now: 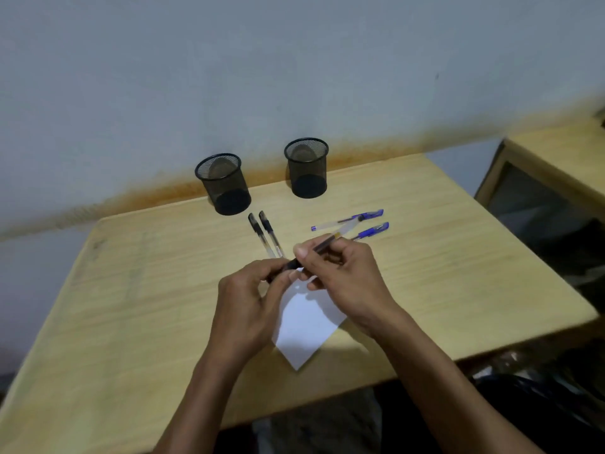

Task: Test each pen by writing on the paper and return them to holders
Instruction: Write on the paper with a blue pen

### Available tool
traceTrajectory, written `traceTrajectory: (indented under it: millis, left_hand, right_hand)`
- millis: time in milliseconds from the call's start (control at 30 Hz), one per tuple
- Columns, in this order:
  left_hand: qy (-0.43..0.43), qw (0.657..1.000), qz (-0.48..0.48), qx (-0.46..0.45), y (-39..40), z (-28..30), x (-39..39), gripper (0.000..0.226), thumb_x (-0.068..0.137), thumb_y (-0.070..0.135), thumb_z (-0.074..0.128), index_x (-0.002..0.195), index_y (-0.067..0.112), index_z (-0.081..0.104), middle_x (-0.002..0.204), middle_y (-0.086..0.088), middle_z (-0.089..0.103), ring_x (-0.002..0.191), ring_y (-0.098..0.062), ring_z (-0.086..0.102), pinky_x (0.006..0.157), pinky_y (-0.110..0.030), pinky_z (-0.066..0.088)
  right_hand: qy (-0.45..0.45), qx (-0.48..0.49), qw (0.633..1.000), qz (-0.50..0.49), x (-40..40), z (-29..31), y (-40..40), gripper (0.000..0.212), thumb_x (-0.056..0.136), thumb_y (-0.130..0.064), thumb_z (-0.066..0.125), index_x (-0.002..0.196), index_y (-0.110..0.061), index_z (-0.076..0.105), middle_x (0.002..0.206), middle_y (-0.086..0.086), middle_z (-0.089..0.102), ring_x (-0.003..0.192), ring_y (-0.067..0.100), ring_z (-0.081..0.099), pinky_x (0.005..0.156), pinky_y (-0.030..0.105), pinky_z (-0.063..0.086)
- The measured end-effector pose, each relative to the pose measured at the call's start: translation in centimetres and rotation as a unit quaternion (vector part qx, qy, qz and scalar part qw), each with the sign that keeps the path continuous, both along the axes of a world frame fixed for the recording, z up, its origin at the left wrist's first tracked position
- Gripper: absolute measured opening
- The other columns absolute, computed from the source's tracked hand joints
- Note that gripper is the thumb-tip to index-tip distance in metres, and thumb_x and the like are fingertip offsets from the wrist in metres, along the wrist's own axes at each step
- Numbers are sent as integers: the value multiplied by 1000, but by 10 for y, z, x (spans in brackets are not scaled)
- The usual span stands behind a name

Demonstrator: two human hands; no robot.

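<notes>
A black pen point(322, 245) is gripped above the white paper point(306, 326), its cap end closed in the left hand point(248, 303), its barrel pinched by the right hand point(347, 273). Two black pens point(265, 234) and two blue pens point(357, 224) are laid on the wooden table point(131, 306), near two mesh holders point(262, 178).

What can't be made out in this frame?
- Held pen: cap on or off, blurred, covered by left hand and right hand.
- Paper: any marks, top hidden by hands.
- Mesh holders: contents unclear.
</notes>
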State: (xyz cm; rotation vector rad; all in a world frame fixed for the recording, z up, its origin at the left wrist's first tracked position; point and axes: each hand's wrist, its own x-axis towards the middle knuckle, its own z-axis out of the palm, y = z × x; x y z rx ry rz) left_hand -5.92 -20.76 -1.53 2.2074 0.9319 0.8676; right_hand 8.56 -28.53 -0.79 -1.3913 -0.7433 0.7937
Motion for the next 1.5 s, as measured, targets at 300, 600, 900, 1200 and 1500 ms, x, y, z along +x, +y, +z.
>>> traceTrajectory:
  millis: [300,600,900,1200,1500]
  left_hand:
    - [-30,997,16,-71,17,5,-31,18,87,11,73,77,25,75,66,12,72,63,1,65,63,-15,48]
    - [57,987,148,8,57,-16,-44,19,96,28,62,85,19,76,86,2,76,83,-22,67,75,-35,50]
    - [178,963,183,84,92,-61,-62,27,95,35,64,105,14,77,118,-13,70,114,-38,60,91,-53,49]
    - [43,978,120,168,65,-52,-54,37,87,34,71,113,9,70,111,-6,71,109,-26,62,94,-45,48]
    - [103,979,-65,164,40,-78,-38,38,88,44,65,108,14,76,121,-10,70,118,-28,64,100,-44,49]
  right_hand:
    - [92,71,991,-63,58,17,-4,14,93,-13,70,81,-9,74,69,4,71,57,12,56,54,24,49]
    - [83,28,996,-3,26,3,10,10,96,-13,67,100,-4,64,87,13,78,78,25,78,63,27,61]
    - [-7,-25,999,-34,19,-8,6,5,86,-1,76,88,-1,72,76,5,77,75,20,78,64,24,59]
    - [-74,-38,996,11,14,-23,16,15,77,8,80,85,-2,72,79,10,77,69,14,73,70,27,62]
    - [-175,-82,977,92,19,-31,47,11,72,6,77,71,1,67,67,22,70,55,26,66,54,39,57]
